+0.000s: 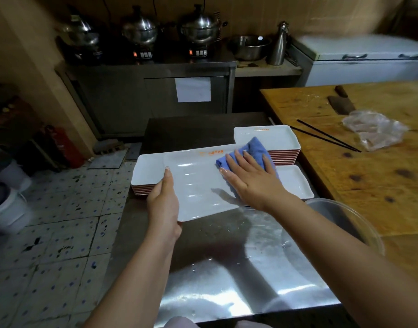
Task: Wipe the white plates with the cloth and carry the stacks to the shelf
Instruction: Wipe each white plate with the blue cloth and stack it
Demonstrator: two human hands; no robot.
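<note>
Left hand (164,200) grips plate (198,183), long axis left-right.

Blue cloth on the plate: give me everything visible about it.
The blue cloth looks like soft terry fabric, bunched into a crumpled pad. It lies on the far right part of the large white rectangular plate, near its orange print. The right hand presses flat on it, fingers straight, covering its near half. The left hand grips the plate's near-left edge.
</note>
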